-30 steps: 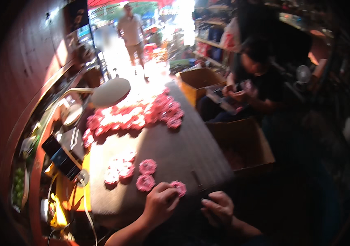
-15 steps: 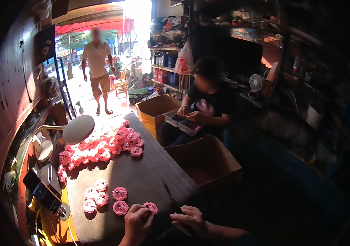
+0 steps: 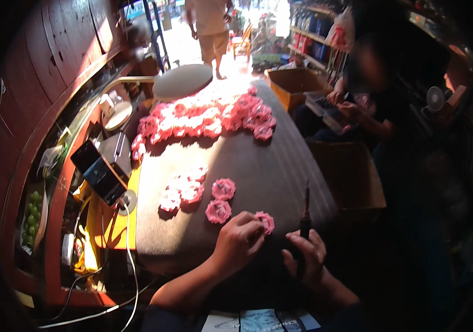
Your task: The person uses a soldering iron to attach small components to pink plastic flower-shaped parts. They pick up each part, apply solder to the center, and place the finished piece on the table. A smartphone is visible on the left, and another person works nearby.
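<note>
My left hand (image 3: 236, 243) is closed, its fingertips pinched at the edge of a pink flower-shaped piece (image 3: 266, 222) low over the grey-brown table mat. Part of that piece is hidden behind the fingers. To its right, my right hand (image 3: 308, 254) wraps round the dark handle of a slim screwdriver-like tool (image 3: 306, 213), its thin shaft pointing up and away from me. Two similar pink pieces, a nearer one (image 3: 218, 211) and a farther one (image 3: 223, 188), lie left of my left hand. Beyond them is a sunlit cluster (image 3: 184, 188) of several more.
A large heap of pink pieces (image 3: 208, 119) covers the table's far end beside a lamp head (image 3: 182, 82). A phone (image 3: 99, 171) stands at the left with white cables. Cardboard boxes (image 3: 297, 83) and a seated person (image 3: 375, 88) are at the right; another person (image 3: 208, 27) stands beyond.
The view has tilted down and swung left, so the scene sits higher and further right. The tool in my right hand points up more steeply. My left hand stays at the pink piece.
</note>
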### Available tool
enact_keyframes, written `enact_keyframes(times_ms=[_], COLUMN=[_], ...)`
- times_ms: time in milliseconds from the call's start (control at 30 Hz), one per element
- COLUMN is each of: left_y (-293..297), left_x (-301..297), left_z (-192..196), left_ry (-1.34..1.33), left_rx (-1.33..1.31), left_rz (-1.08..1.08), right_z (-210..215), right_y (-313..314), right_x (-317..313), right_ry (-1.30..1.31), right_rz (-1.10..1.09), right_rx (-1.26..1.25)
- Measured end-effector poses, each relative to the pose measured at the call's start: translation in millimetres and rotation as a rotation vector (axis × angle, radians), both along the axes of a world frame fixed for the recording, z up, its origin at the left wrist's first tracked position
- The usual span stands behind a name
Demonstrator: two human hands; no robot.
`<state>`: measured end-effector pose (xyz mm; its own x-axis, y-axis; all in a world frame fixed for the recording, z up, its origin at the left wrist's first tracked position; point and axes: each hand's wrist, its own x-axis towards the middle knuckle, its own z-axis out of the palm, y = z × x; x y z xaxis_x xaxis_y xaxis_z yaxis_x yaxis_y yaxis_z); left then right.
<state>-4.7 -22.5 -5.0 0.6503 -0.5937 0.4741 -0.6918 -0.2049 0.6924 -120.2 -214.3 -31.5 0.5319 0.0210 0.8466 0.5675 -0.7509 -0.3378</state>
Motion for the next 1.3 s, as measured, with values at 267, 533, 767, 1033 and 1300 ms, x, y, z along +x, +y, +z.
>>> enact_keyframes(times_ms=[267, 533, 767, 1033, 1300], left_y=[1, -2, -1, 15, 68], left_x=[-1, 1, 0, 3, 27], left_z=[3, 2, 1, 3, 18], left_ry=[-0.018, -0.006, -0.014, 0.017, -0.209], left_rx=[-0.034, -0.036, -0.051, -0.141, 0.141], left_rz=[-0.007, -0.014, 0.012, -0.039, 0.219], right_z=[-8, -10, -8, 3, 8], right_y=[8, 10, 22, 32, 26], right_x=[5, 17, 25, 39, 56], right_ry=[0.038, 0.039, 0.008, 0.094, 0.172], right_rz=[-0.015, -0.004, -0.003, -0.026, -0.188], right_rx=[-0.013, 0.013, -0.001, -0.060, -0.133])
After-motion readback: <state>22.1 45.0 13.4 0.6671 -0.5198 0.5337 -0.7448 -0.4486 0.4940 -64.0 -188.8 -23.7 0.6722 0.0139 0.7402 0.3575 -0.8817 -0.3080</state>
